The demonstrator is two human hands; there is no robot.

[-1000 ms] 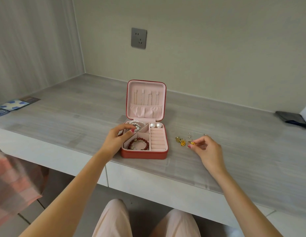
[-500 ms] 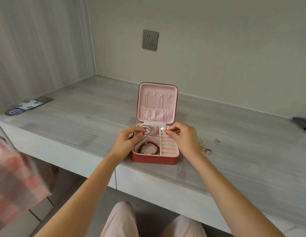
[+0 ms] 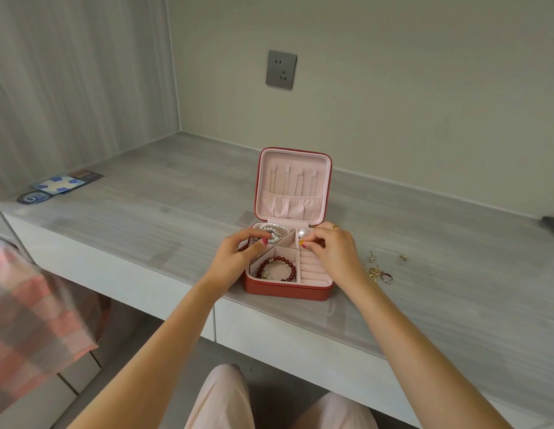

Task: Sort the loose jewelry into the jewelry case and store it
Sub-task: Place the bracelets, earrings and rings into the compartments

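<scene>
On the grey desk near its front edge, the red jewelry case (image 3: pixel 288 287) is sitting with its lid standing up, and I am judging the sorting about half done. Already lying inside are a pearl bracelet (image 3: pixel 271 230) at back left, a dark red bead bracelet (image 3: pixel 277 267) at front left, and a pearl earring (image 3: pixel 304 233). My right hand (image 3: pixel 334 252) is pinching a small gold piece (image 3: pixel 303 243) over the ring rolls. My left hand (image 3: pixel 235 258) is curling against the case's left rim, fingertips touching the pearls. Waiting on the desk to the right are several loose gold pieces (image 3: pixel 375 270) and a ring (image 3: pixel 387 277); closing and storing are also remaining.
</scene>
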